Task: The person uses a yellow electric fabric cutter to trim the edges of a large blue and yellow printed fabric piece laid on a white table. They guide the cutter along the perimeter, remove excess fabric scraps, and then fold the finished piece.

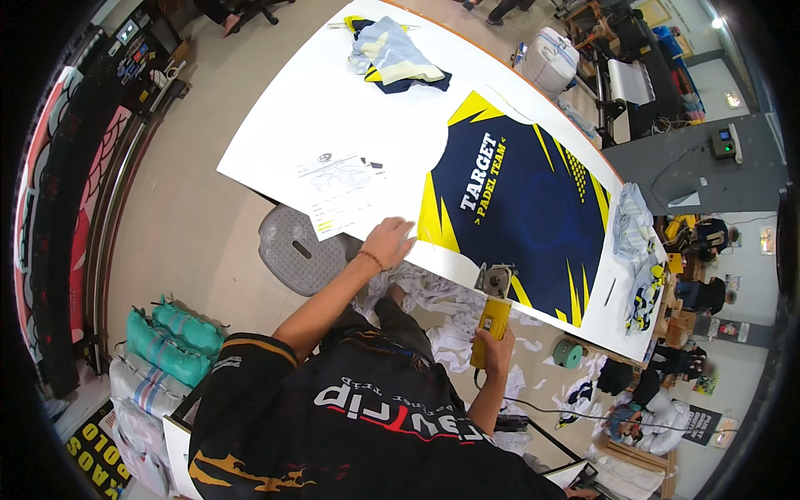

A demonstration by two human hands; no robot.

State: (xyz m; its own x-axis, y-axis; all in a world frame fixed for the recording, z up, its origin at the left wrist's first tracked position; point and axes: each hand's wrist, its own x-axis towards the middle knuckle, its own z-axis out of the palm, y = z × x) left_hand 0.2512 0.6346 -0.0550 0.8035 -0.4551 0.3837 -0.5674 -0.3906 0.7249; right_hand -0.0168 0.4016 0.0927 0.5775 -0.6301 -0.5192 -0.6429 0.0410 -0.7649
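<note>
A navy jersey panel (533, 196) with yellow streaks and printed lettering lies flat on a white table (275, 117). Along its near edge stands a yellow-handled electric rotary cutter (494, 317), its round metal head at the lower border of the panel. My right hand (497, 350) is wrapped round the handle, and a dark cord trails from it. My left hand (390, 242) lies on the near table edge by the panel's left corner, fingers stretched out and holding nothing. A printed paper sheet (333, 190) lies just beyond that hand.
Crumpled fabric pieces (392, 54) lie on the far end of the table, and more cut fabric (637, 225) at its right end. A grey plastic stool (300, 250) is below the left edge. White scraps (446, 321) litter the floor; teal bundles (171, 337) sit lower left.
</note>
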